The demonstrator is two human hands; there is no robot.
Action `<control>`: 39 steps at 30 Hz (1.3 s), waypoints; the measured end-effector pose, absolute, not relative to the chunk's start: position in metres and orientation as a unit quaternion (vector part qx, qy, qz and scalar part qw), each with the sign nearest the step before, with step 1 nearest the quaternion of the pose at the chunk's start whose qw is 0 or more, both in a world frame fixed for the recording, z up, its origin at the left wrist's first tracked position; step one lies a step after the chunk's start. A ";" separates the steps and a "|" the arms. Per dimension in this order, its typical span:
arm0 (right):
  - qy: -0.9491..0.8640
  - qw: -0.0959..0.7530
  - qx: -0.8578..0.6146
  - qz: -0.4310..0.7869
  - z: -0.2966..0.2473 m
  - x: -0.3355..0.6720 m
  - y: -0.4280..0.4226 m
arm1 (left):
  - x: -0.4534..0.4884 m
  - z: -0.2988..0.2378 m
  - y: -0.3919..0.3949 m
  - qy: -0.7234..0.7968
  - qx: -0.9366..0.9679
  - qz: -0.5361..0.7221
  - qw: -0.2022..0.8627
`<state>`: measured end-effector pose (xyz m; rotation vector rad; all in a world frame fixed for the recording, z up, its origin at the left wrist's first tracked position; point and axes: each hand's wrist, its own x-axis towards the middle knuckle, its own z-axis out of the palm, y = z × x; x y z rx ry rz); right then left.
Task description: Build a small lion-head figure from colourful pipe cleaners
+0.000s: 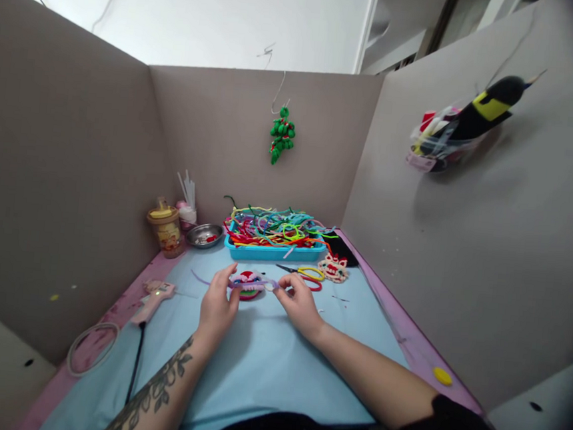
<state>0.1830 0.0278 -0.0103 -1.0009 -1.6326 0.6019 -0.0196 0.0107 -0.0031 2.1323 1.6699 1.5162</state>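
Note:
A purple pipe cleaner (pixel 259 285) is stretched between my two hands above the blue cloth, its loose tail sticking out to the left. My left hand (pixel 219 303) pinches it near the left, fingers closed. At the other end, my right hand (pixel 299 304) pinches it between thumb and fingers. Just behind the strand lies a small multicoloured fuzzy piece (pixel 247 294) with red, pink and green parts, partly covered by it; whether my left fingers touch it I cannot tell. Scissors (pixel 314 277) with yellow and red handles lie beyond my right hand.
A blue tray (pixel 273 253) heaped with pipe cleaners stands at the back. A metal bowl (pixel 204 236) and a lidded cup (pixel 166 231) are at back left. A pink glue gun (pixel 154 302) lies left, its cord trailing forward. A beige-red fuzzy piece (pixel 333 268) lies right.

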 end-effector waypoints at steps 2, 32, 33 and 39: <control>-0.694 0.526 -0.421 0.255 -0.011 0.182 0.028 | -0.022 -0.003 0.012 0.570 0.683 0.456 0.022; -0.668 0.475 -0.328 0.469 -0.011 0.175 0.023 | 0.001 -0.003 -0.001 0.441 0.764 0.443 0.161; -0.668 0.474 -0.331 0.469 -0.011 0.175 0.023 | 0.000 -0.004 -0.001 0.436 0.769 0.443 0.148; -0.669 0.462 -0.341 0.471 -0.011 0.174 0.024 | -0.002 -0.008 0.003 0.412 0.800 0.421 0.114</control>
